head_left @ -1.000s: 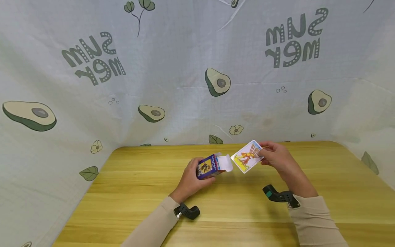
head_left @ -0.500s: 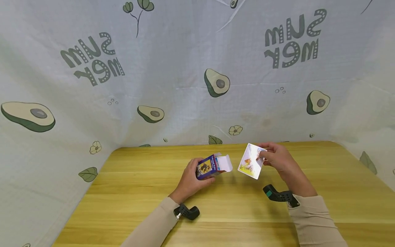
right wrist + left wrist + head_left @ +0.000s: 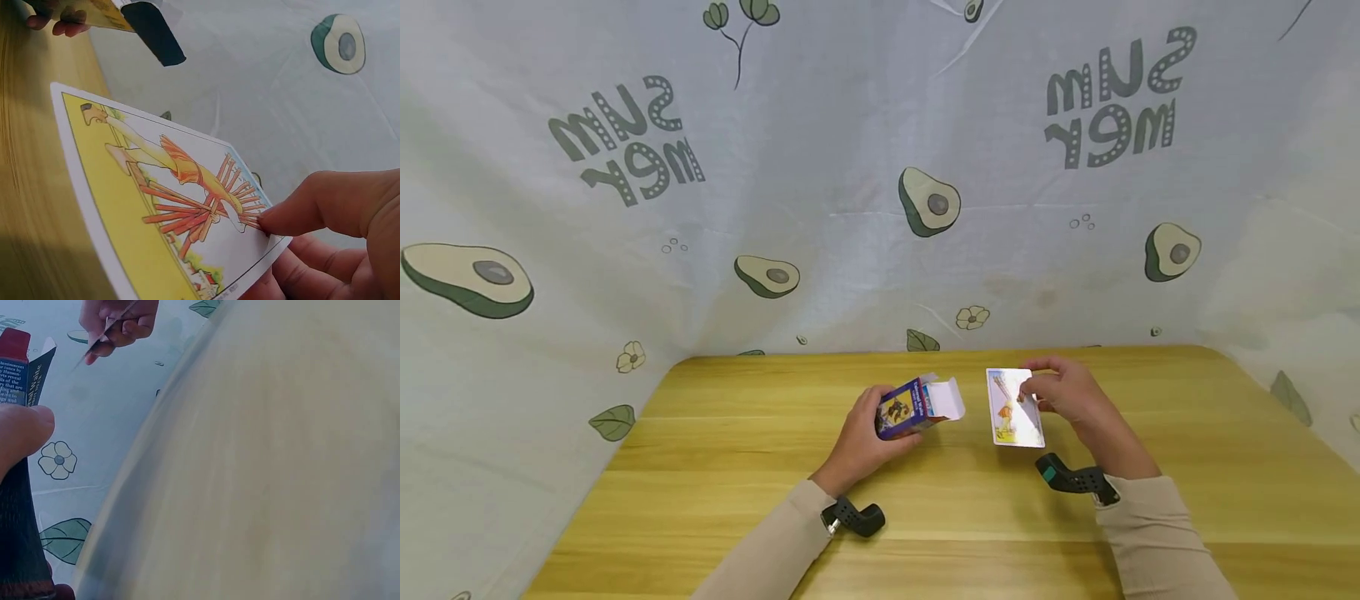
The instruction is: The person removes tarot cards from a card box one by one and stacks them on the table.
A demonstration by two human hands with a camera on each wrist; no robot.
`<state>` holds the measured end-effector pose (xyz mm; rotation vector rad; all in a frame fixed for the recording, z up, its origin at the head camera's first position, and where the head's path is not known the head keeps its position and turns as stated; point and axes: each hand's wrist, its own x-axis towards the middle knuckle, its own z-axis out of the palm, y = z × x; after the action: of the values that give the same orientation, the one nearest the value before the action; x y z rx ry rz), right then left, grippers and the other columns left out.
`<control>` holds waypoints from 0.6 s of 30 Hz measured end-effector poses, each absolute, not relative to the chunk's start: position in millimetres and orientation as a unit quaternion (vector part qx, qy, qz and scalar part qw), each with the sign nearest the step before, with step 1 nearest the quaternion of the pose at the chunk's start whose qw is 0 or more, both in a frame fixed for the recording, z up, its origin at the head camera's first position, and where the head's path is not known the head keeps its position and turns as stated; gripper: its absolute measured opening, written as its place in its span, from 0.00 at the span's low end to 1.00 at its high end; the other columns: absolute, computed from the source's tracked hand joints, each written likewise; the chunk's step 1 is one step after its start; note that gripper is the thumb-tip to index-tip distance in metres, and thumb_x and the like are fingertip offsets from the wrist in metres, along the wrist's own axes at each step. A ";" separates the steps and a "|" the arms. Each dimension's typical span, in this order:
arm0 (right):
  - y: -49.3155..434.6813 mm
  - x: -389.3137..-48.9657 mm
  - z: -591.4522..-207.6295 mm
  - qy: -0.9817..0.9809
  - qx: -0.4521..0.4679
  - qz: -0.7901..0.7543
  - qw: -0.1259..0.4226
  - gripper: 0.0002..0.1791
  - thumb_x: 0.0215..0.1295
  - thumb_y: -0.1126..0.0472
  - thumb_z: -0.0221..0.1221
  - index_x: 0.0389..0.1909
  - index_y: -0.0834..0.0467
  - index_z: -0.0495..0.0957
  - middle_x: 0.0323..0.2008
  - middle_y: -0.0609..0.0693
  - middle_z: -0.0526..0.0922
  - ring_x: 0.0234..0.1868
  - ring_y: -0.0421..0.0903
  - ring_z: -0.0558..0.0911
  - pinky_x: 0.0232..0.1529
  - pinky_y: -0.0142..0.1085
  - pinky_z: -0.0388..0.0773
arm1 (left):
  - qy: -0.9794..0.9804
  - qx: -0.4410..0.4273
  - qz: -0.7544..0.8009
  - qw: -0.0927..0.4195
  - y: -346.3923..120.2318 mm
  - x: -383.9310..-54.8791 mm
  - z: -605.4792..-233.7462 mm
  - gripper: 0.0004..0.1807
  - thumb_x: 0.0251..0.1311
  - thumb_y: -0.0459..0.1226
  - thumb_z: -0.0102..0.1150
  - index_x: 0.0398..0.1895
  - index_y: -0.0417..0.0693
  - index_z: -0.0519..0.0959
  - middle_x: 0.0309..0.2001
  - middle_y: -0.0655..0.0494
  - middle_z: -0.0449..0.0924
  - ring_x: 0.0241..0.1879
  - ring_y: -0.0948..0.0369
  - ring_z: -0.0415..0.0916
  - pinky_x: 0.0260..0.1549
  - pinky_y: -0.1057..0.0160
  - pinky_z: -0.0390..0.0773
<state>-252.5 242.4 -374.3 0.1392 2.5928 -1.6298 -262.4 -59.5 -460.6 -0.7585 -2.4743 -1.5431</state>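
1. Tarot card (image 3: 1011,421) held up over the table (image 3: 955,517), to the right of the tarot deck box (image 3: 898,410) and a little apart from its open end; its printed face is turned up towards me, with a bright glare on the lower right part.
2. My right hand (image 3: 1067,396) pinches it near one edge: the right wrist view shows my right thumb (image 3: 306,209) pressed on the picture and curled fingers underneath.
3. Printed on that face I see a figure (image 3: 200,175) bent over a bundle of wands (image 3: 199,230), with a yellow ground beneath the feet.
4. My left hand (image 3: 865,437) grips the blue box, my left thumb (image 3: 25,431) along one side and the other fingers round the opposite side. I hold it tilted, open end pointing right, with the white inside of its flap (image 3: 947,400) folded outwards.
5. On each wrist, by the cuff of a beige sleeve, I wear a black camera mount; the left one (image 3: 861,518) and the right one (image 3: 1067,477) both show over the wood-grain top.
6. Behind the table hangs a pale cloth (image 3: 850,125), printed with halved avocados (image 3: 929,202), leaves, flowers and mirrored "SUMMER" lettering (image 3: 1109,133).
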 end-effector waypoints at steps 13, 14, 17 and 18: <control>242.4 -252.3 -392.1 0.852 0.052 -0.518 0.055 0.23 0.64 0.63 0.59 0.57 0.69 0.68 0.44 0.61 0.80 0.38 0.49 0.76 0.38 0.38 0.77 | -0.816 -0.245 -0.521 0.059 -61.5 -257.8 -462.6 0.37 0.49 0.48 0.73 0.61 0.53 0.66 0.51 0.60 0.69 0.47 0.61 0.69 0.46 0.62 0.74; 242.5 -252.6 -393.0 0.853 0.051 -0.516 0.056 0.23 0.64 0.63 0.59 0.56 0.69 0.68 0.44 0.61 0.80 0.38 0.49 0.76 0.38 0.38 0.77 | -0.815 -0.246 -0.522 0.059 -61.7 -257.2 -462.3 0.37 0.49 0.48 0.73 0.61 0.53 0.66 0.51 0.60 0.69 0.47 0.61 0.69 0.46 0.62 0.74; 242.4 -252.9 -395.7 0.857 0.057 -0.509 0.056 0.22 0.63 0.63 0.59 0.56 0.69 0.69 0.44 0.63 0.80 0.39 0.50 0.76 0.36 0.37 0.76 | -0.815 -0.247 -0.521 0.060 -62.0 -256.5 -462.6 0.37 0.49 0.47 0.73 0.61 0.54 0.66 0.51 0.60 0.70 0.47 0.61 0.69 0.46 0.62 0.74; 242.5 -252.9 -396.3 0.860 0.060 -0.504 0.056 0.22 0.63 0.63 0.59 0.55 0.69 0.70 0.44 0.63 0.80 0.39 0.50 0.76 0.36 0.37 0.76 | -0.815 -0.247 -0.520 0.061 -61.9 -256.5 -462.6 0.37 0.49 0.48 0.73 0.61 0.54 0.66 0.51 0.60 0.70 0.47 0.61 0.69 0.46 0.62 0.74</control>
<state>-252.9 242.5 -396.3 0.1812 2.6082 -1.5288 -256.5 -61.9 -462.6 -0.7463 -2.4664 -1.5741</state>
